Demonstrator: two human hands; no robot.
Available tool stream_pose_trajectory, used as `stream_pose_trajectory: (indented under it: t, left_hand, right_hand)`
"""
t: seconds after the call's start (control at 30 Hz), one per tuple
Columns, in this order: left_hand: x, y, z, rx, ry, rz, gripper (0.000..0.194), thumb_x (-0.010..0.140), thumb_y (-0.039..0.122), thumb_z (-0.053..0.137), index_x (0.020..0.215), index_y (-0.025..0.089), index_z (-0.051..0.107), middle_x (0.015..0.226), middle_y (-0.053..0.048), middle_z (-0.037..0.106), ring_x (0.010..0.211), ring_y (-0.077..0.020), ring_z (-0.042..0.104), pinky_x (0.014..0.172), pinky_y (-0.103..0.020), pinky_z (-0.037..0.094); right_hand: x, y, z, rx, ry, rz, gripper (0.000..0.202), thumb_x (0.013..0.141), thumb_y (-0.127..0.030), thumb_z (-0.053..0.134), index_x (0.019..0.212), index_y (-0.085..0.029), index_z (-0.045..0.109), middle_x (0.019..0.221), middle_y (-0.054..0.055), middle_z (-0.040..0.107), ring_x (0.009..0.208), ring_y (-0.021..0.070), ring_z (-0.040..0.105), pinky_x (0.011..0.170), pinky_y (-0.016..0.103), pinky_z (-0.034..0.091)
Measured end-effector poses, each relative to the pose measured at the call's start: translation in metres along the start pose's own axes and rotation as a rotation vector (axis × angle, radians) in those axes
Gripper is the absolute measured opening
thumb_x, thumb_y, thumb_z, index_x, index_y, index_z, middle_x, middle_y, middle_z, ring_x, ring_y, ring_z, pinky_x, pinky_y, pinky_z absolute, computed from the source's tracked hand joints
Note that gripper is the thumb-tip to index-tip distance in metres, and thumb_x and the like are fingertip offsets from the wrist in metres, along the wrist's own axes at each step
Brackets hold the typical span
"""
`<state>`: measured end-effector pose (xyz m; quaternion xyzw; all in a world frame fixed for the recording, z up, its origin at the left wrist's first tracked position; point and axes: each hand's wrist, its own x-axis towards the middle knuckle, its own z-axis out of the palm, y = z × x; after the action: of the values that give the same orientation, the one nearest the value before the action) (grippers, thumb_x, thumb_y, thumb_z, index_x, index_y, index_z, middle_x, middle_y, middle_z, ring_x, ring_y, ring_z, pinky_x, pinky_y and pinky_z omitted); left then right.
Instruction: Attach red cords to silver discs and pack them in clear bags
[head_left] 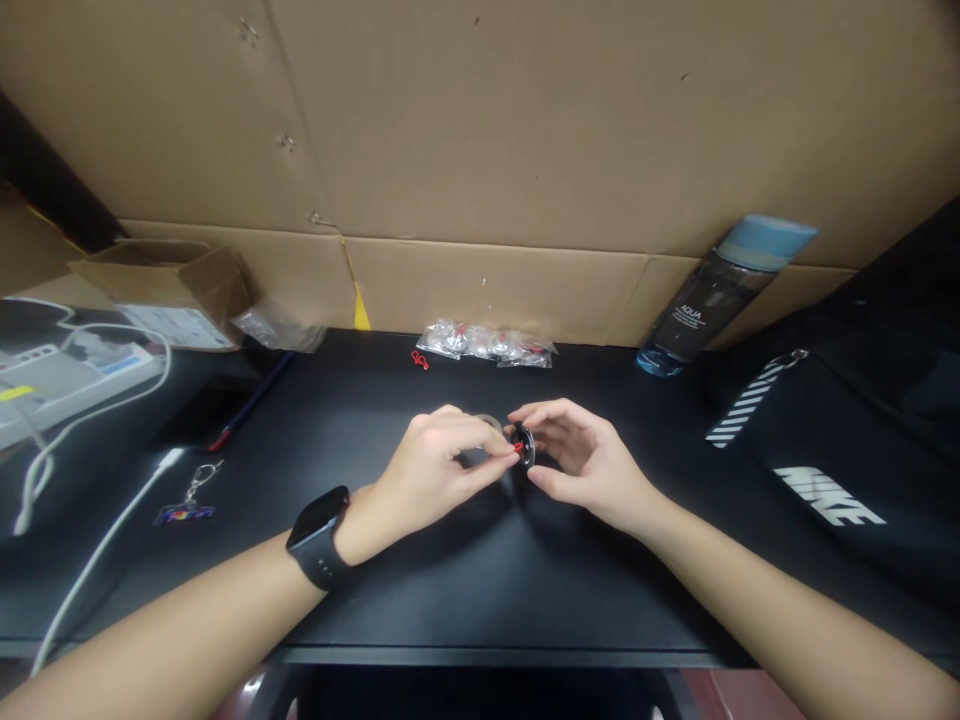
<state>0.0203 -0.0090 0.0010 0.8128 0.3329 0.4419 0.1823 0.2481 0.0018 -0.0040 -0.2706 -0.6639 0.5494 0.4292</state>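
Over the middle of the black desk, my left hand, with a black watch on its wrist, is closed in a pinch on a small red cord. My right hand curls its thumb and fingers around the edge of a small round black disc with a shiny rim. The cord lies against the disc's face; whether the two are joined I cannot tell. Part of a pale ring-shaped thing shows behind my left fingers. Farther back, a red looped cord rests beside several clear plastic packets.
A tilted water bottle and a black bag stand on the right. To the left are a cardboard box, a power strip, white cables, a dark phone and a keychain. A cardboard wall closes off the back.
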Motion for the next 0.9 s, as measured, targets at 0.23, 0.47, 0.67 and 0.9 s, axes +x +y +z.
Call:
stream_pose_trajectory:
  t: [0.23,0.47,0.67,0.9]
  left_hand:
    - [0.004,-0.004,-0.001,0.101,-0.077,-0.034,0.008,0.088,0.028,0.081,0.082,0.026,0.075,0.089,0.003,0.080,0.093,-0.0193,0.072,0.089,-0.036,0.046]
    - [0.003,-0.003,0.000,0.213,-0.038,-0.044,0.002,0.089,0.032,0.079,0.090,0.033,0.080,0.093,0.005,0.082,0.101,-0.0218,0.069,0.089,-0.042,0.033]
    - [0.003,0.002,0.001,0.257,0.006,-0.098,0.006,0.092,0.034,0.076,0.089,0.032,0.080,0.095,0.002,0.082,0.103,-0.0242,0.064,0.088,-0.044,0.032]
    - [0.004,0.003,0.002,0.283,-0.024,-0.122,0.005,0.094,0.032,0.074,0.093,0.033,0.079,0.098,0.004,0.080,0.104,-0.0227,0.065,0.087,-0.042,0.028]
  right_hand:
    - [-0.001,0.000,0.001,0.005,-0.003,0.003,0.037,0.080,-0.020,0.084,0.112,-0.027,0.067,0.128,0.009,0.066,0.116,0.0246,0.067,0.097,0.041,0.059]
    - [-0.002,-0.001,0.003,0.009,0.021,-0.004,0.037,0.078,-0.024,0.086,0.109,-0.027,0.066,0.127,0.008,0.066,0.116,0.0255,0.068,0.099,0.043,0.059]
    - [-0.001,-0.002,0.010,0.052,0.084,0.003,0.039,0.075,-0.025,0.088,0.106,-0.026,0.065,0.127,0.008,0.067,0.108,0.0241,0.070,0.092,0.041,0.061]
    - [-0.001,0.003,0.012,0.045,0.081,-0.038,0.039,0.075,-0.019,0.087,0.107,-0.027,0.068,0.124,0.007,0.067,0.109,0.0235,0.070,0.094,0.040,0.060]
